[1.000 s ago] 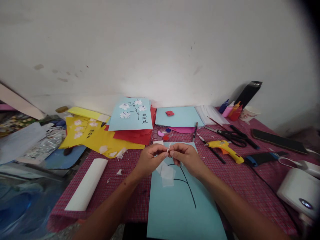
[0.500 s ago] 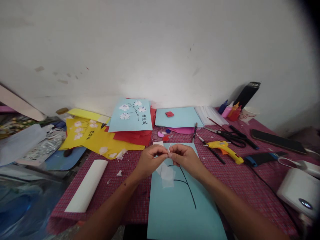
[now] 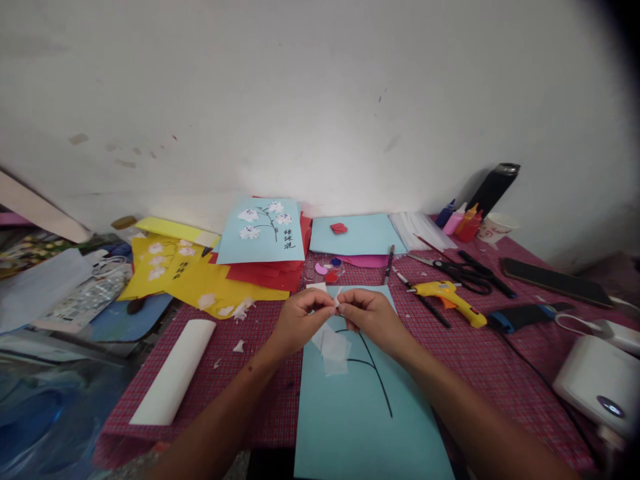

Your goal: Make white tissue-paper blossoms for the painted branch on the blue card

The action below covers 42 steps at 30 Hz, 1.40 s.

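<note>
My left hand (image 3: 309, 317) and my right hand (image 3: 369, 313) meet fingertip to fingertip over the top of a light blue sheet (image 3: 340, 420). Between them they pinch a small twisted bit of white tissue paper (image 3: 339, 299). Black curved branch lines (image 3: 375, 367) are drawn on the blue sheet. Below my hands, thin white tissue squares (image 3: 335, 353) lie on it, partly overlapping. A finished sheet with white flowers and black writing (image 3: 261, 230) rests on red paper at the back.
Yellow paper (image 3: 190, 280) and a white paper roll (image 3: 175, 373) lie left. To the right are a yellow glue gun (image 3: 447, 298), scissors (image 3: 457, 272), a phone (image 3: 555, 282), paint bottles (image 3: 469, 225), a black flask (image 3: 493, 190) and a white device (image 3: 600, 380) with a cable.
Both hands stay in nearly the same place. The white tissue bit between the fingertips has shifted very slightly.
</note>
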Each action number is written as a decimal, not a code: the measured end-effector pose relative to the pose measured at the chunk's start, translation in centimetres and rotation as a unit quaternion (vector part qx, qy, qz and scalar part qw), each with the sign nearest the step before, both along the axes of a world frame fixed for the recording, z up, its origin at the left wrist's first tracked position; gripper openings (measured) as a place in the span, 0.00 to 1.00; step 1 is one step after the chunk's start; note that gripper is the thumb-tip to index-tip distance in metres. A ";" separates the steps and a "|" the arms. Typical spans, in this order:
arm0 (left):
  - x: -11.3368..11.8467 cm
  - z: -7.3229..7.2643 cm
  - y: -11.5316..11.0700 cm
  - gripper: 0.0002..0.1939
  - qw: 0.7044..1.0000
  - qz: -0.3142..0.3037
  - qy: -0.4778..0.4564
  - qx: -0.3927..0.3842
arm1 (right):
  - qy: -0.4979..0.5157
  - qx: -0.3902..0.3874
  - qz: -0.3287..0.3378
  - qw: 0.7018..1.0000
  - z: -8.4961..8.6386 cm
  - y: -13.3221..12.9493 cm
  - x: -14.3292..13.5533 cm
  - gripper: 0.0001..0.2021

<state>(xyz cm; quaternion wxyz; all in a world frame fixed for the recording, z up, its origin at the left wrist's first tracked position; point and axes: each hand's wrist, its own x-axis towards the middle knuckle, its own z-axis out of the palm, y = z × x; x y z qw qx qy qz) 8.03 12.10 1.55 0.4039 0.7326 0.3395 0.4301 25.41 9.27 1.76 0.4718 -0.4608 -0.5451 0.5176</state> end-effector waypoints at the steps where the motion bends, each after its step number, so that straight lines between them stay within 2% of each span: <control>1: 0.0 0.0 0.0 0.03 1.000 0.001 0.000 -0.001 | 0.002 -0.002 0.000 1.000 0.0 0.0 0.0 0.05; 30: 0.1 -0.5 0.0 0.06 0.996 -0.013 -0.051 -0.073 | 0.021 -0.008 0.000 1.000 0.2 -0.1 -0.1 0.07; 42: 0.1 0.0 -0.2 0.06 0.995 -0.021 -0.055 -0.080 | 0.023 -0.019 -0.005 1.000 0.3 -0.1 -0.1 0.07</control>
